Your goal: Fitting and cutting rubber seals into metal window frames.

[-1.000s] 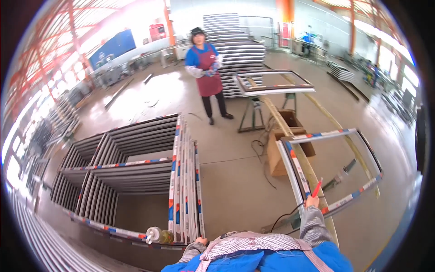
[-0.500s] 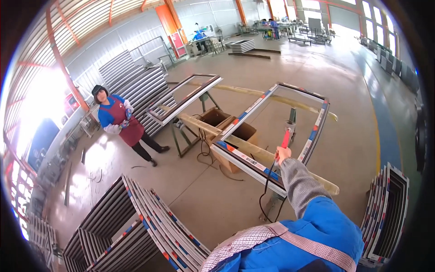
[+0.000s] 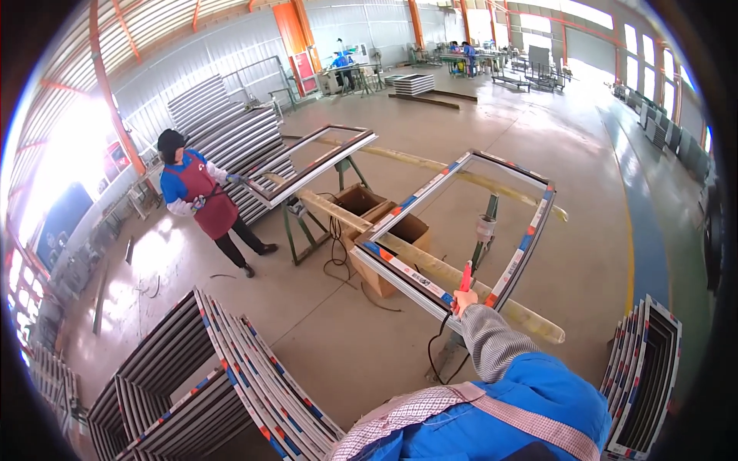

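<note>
My right hand point(image 3: 463, 302) is closed around the red handle of a corded hand tool point(image 3: 467, 275); its exact kind is hard to make out. A black cord point(image 3: 432, 350) hangs from it. The hand is above the near corner of a large rectangular frame point(image 3: 540, 211), grey and dark with coloured tape strips along its bars. This frame lies flat across wooden beams point(image 3: 530, 321). Through its opening shows a metal can point(image 3: 486, 228) on a green support point(image 3: 492, 204). My left hand is out of view.
A co-worker point(image 3: 206, 196) in a maroon apron stands left, one gloved hand at a second frame point(image 3: 330, 154). An open cardboard box point(image 3: 415, 230) sits between the frames. Stacked frames stand at lower left point(image 3: 254, 376) and lower right point(image 3: 653, 369). Cables lie on the floor.
My right hand has drawn the red tool nearer and slightly left, over the frame's near corner. The co-worker has turned and put a hand out to the second frame.
</note>
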The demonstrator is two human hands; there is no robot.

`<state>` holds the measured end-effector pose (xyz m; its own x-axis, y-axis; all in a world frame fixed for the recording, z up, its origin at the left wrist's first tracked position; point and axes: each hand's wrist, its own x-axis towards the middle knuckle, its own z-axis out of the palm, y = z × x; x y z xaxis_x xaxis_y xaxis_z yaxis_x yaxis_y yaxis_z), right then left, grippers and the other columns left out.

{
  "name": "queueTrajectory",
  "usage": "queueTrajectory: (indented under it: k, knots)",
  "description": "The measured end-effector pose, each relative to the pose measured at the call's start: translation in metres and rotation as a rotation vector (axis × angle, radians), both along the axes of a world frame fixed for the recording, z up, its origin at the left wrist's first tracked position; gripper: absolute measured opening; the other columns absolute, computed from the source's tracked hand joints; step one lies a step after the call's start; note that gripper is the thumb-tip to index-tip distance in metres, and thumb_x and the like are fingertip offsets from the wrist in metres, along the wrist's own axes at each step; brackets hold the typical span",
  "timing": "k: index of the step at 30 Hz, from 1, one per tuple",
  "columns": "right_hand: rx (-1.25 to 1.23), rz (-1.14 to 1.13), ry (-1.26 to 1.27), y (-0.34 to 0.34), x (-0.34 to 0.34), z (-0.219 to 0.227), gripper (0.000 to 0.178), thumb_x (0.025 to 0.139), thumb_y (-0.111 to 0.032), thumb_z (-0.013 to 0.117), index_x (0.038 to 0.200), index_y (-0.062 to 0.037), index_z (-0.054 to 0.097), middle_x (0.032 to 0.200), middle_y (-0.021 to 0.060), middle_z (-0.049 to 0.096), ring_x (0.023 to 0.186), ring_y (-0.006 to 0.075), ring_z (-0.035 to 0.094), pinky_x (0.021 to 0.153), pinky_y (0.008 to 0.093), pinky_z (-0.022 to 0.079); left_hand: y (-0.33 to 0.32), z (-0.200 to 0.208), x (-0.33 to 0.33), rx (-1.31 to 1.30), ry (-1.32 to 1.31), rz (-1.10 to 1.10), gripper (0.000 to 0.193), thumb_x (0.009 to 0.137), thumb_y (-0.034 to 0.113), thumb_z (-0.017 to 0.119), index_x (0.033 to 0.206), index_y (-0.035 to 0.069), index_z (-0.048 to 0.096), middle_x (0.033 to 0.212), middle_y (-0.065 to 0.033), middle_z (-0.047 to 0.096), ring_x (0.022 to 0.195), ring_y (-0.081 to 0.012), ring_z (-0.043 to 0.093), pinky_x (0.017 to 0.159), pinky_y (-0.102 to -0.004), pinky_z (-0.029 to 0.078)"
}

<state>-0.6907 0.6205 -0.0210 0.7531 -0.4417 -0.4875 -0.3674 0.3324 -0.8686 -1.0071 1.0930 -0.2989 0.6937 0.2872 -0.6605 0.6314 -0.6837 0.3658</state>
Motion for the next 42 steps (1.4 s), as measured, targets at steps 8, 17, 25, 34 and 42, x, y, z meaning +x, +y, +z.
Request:
queueTrajectory:
  k: [8,17,25,34,42]
  knots:
    - [0.037,0.042,-0.008,-0.030,0.003,-0.030,0.011,0.070,-0.009,0.057,0.077,-0.0059,0.049,0.059,0.0052,0.048,0.048,0.0178,0.050,0.041,0.0375,0.047,-0.026,-0.049,-0.091,-0.105,-0.013,0.349,0.045,0.067,0.043,0.057,0.081,0.001,0.065,0.081,-0.0204,0.062,0.083,-0.0279,0.061,0.067,-0.0352,0.047]
    - [0.104,0.116,-0.010,-0.030,0.013,-0.036,0.010,0.075,-0.007,0.051,0.080,-0.0084,0.043,0.059,0.0040,0.046,0.044,0.0155,0.044,0.039,0.0349,0.042,-0.067,0.048,-0.101,-0.148,0.085,0.458,0.061,0.069,0.050,0.054,0.103,-0.001,0.055,0.105,-0.0222,0.055,0.101,-0.0344,0.052,0.081,-0.0358,0.043]
    - [0.085,0.100,-0.005,-0.021,0.001,-0.016,0.006,0.076,-0.009,0.050,0.078,-0.0085,0.045,0.059,0.0032,0.046,0.047,0.0151,0.045,0.043,0.0356,0.042,-0.078,0.002,-0.143,0.103,-1.269,0.273,0.062,0.068,0.047,0.056,0.108,-0.001,0.053,0.109,-0.0226,0.053,0.105,-0.0345,0.049,0.086,-0.0361,0.042]
    - [0.086,0.094,-0.023,-0.023,0.001,-0.019,0.009,0.076,-0.007,0.050,0.082,-0.0082,0.044,0.060,0.0041,0.046,0.045,0.0150,0.045,0.040,0.0345,0.043,-0.067,0.057,-0.101,-0.045,0.100,0.688,0.050,0.070,0.038,0.054,0.101,-0.002,0.058,0.104,-0.0227,0.055,0.103,-0.0360,0.051,0.085,-0.0373,0.042]
    - [0.035,0.118,-0.043,-0.021,-0.002,-0.020,0.006,0.078,-0.012,0.051,0.079,-0.0099,0.046,0.061,0.0022,0.047,0.051,0.0150,0.047,0.045,0.0362,0.044,-0.065,0.081,-0.097,-0.054,0.198,0.664,0.049,0.073,0.036,0.050,0.103,-0.002,0.057,0.107,-0.0225,0.054,0.104,-0.0356,0.050,0.087,-0.0380,0.040]
